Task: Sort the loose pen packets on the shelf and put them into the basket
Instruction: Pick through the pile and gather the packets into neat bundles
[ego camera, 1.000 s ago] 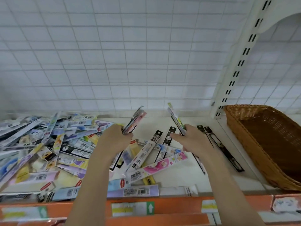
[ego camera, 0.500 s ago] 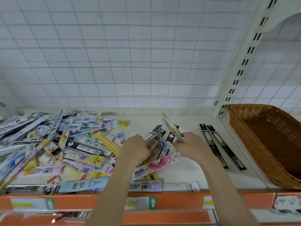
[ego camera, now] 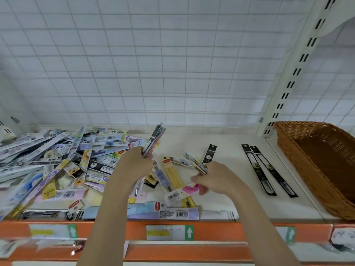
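Note:
A big heap of loose pen packets covers the left half of the white shelf. My left hand is closed around a small bundle of packets that sticks up and tilts right. My right hand grips a few packets that point up-left, and its fingertips touch a pink-and-white packet lying on the shelf. A yellow packet lies between my hands. The brown wicker basket stands at the far right; nothing shows inside it.
Two black packets lie side by side between my right hand and the basket, and another black one sits behind my right hand. A white slotted upright rises beside the basket. An orange price rail runs along the shelf front. A wire grid backs the shelf.
My hands have drawn apart from where they met half a second ago. The left lifted its bundle back to the left; the right dropped down onto the pink-and-white packet.

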